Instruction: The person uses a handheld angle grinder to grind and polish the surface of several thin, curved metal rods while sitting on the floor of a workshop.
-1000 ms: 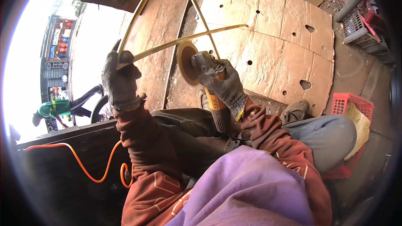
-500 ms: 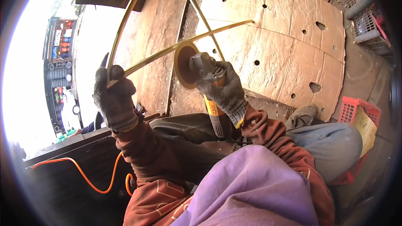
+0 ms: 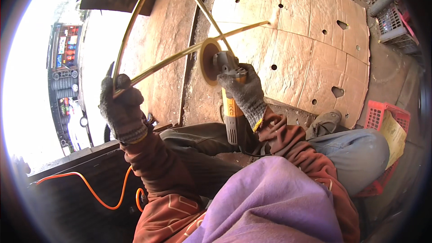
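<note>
My left hand (image 3: 123,108), in a grey knit glove, is closed round the near corner of a shiny brass-coloured metal frame (image 3: 167,62). Thin bars run up and away from that grip, and two of them cross near the picture's upper middle. In my gloved right hand (image 3: 246,87) is a yellow and grey angle grinder (image 3: 230,108), gripped near its head with its body hanging down over my lap. Its round brown disc (image 3: 209,62) stands close beside the long bar, just short of the crossing. Whether disc and bar touch, I cannot tell.
A flattened cardboard sheet (image 3: 292,40) with holes lies on the ground ahead. To the right stands a red plastic crate (image 3: 375,114), with grey crates (image 3: 396,27) farther off. An orange cable (image 3: 90,193) curls at the lower left. A vehicle (image 3: 76,126) shows beyond.
My right hand has shifted the grinder slightly right, its disc moving along the long bar toward the crossing. The frame has tilted a little to the left; my left hand keeps its grip.
</note>
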Demonstrator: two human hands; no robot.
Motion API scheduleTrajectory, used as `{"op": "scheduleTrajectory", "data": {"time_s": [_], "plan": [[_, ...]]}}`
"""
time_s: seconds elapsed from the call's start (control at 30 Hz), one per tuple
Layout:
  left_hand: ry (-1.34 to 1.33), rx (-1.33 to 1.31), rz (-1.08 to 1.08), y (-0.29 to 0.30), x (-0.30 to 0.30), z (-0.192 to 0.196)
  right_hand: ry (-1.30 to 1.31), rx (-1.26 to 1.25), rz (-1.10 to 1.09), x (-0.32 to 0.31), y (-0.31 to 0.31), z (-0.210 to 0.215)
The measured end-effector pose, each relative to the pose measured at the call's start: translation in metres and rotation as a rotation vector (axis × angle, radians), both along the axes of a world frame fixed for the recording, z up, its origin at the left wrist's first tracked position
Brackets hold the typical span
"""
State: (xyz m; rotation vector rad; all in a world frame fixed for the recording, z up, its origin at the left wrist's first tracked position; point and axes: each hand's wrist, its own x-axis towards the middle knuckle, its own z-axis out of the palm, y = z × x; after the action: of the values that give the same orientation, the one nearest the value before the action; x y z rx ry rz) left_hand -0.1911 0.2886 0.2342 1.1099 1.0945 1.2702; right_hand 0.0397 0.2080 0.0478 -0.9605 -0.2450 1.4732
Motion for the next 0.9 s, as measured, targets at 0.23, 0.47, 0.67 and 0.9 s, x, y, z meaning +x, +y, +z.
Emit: {"op": "scheduleTrajectory", "data": {"time_s": [0.23,0.47,0.67,0.9], "plan": [[0.034,0.001,0.135,-0.005,0.025,0.003,-0.087,-0.065,-0.018,0.007,0.006,-0.005],[0.005,0.013,0.024,-0.005,0.021,0.003,-0.04,-0.026,-0.019,0.009,0.009,-0.004],[0.061,0.051,0.018,-0.005,0.023,0.004,-0.054,0.056,0.009,0.004,-0.003,0.007],[0.152,0.107,0.016,-0.01,0.042,0.008,-0.142,0.141,-0.03,-0.002,-0.009,-0.009]]}}
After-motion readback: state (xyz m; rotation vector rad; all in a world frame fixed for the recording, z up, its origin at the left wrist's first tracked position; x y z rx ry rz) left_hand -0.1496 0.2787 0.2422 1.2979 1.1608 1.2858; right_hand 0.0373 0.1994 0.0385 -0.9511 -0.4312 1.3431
